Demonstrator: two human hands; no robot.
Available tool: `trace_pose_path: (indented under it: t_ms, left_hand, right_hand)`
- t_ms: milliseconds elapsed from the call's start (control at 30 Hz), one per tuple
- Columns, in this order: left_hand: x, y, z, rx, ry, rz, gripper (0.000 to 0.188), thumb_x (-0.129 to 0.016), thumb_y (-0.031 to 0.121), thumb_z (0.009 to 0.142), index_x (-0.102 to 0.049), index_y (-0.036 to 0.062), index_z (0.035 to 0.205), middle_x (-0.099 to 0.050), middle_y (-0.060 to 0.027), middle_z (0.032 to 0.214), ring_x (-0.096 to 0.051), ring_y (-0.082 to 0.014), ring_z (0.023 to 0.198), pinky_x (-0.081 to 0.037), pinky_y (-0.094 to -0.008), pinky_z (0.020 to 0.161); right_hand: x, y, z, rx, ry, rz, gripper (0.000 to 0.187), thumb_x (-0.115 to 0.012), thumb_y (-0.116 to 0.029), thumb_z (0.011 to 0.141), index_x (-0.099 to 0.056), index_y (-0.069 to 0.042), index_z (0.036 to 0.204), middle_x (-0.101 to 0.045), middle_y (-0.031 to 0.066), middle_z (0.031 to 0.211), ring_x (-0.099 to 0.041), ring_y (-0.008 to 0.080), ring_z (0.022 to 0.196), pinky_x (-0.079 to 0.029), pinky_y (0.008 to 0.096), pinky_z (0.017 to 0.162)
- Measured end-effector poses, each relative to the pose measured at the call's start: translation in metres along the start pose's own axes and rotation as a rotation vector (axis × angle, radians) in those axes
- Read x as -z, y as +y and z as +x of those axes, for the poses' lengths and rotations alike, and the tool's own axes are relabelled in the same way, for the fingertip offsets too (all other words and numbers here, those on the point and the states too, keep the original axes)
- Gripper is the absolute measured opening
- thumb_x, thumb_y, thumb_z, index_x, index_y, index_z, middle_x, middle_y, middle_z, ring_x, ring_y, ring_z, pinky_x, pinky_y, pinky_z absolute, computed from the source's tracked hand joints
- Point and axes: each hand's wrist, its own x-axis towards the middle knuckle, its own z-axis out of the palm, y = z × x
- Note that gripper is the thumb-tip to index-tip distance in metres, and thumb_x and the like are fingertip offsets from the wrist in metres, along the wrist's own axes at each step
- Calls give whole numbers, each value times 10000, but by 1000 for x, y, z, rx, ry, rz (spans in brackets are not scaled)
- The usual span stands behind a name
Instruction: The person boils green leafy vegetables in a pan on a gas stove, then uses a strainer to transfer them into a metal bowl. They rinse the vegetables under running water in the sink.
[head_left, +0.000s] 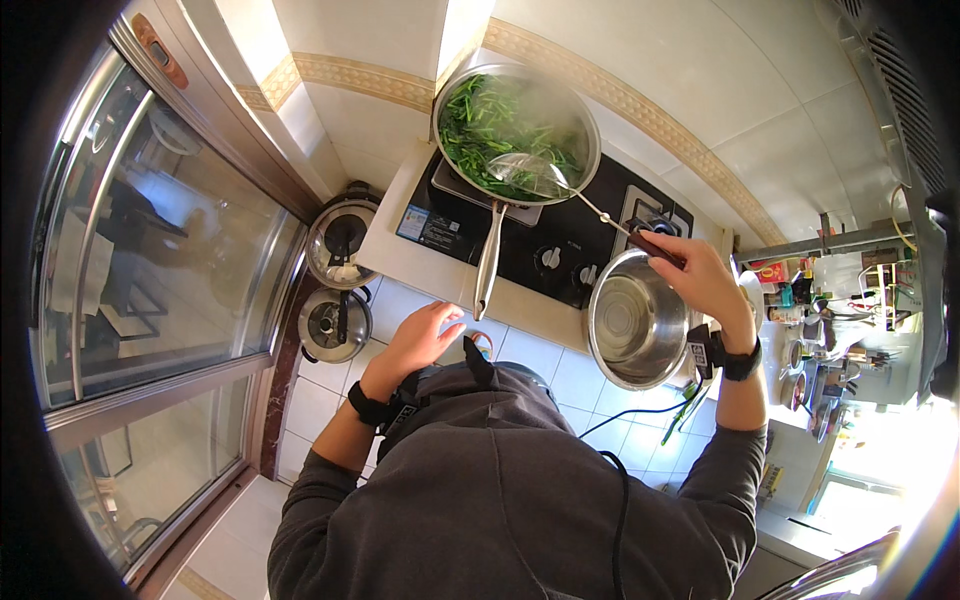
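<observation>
A steaming pan (597, 150) full of chopped leafy greens (490, 115) stands on the black gas stove (520, 250). My right hand (705, 280) is closed round the dark handle of a metal skimmer (530, 177), whose round head rests among the greens at the pan's near side. Below that hand sits a wide, shiny metal pot (640, 325) at the stove's front edge. My left hand (425, 335) holds nothing, with its fingers apart and slightly bent. It hovers left of and below the end of the pan's long metal handle (488, 265), not touching it.
Two lidded pots (335, 325) stand left of the stove, beside a glass sliding door (190, 260). Another burner (655, 215) lies right of the pan. Shelves with kitchen goods (800, 290) line the right. A dark cable (625, 412) hangs near my right side.
</observation>
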Motion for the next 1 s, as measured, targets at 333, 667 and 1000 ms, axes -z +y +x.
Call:
trace_pose_path:
  t_ms: [333, 667, 1000]
  left_hand:
    - [-1, -2, -2, 35, 38, -2, 200, -613, 150, 848, -582, 0, 976, -629, -158, 926, -616, -308, 850, -491, -359, 732]
    - [-1, -8, -6, 27, 85, 18, 179, -622, 146, 838, -581, 16, 954, -629, -150, 896, -613, -310, 834, -488, -363, 710]
    - [-2, -2, -3, 19, 68, 44, 180, -619, 150, 839, -581, 16, 953, -631, -152, 903, -610, -314, 833, -486, -366, 705]
  right_hand:
    - [-23, 2, 43, 97, 106, -358, 335, -562, -102, 818, -622, -125, 1147, -629, 220, 799, -620, 321, 721, -490, 355, 674]
    - [-57, 29, 54, 58, 158, -719, 414, -536, -171, 865, -497, -220, 1274, -547, 139, 777, -600, 349, 617, -501, 442, 584]
    - [-78, 47, 67, 37, 182, -815, 499, -517, -98, 838, -404, -175, 1317, -564, 167, 808, -637, 319, 619, -529, 399, 537]
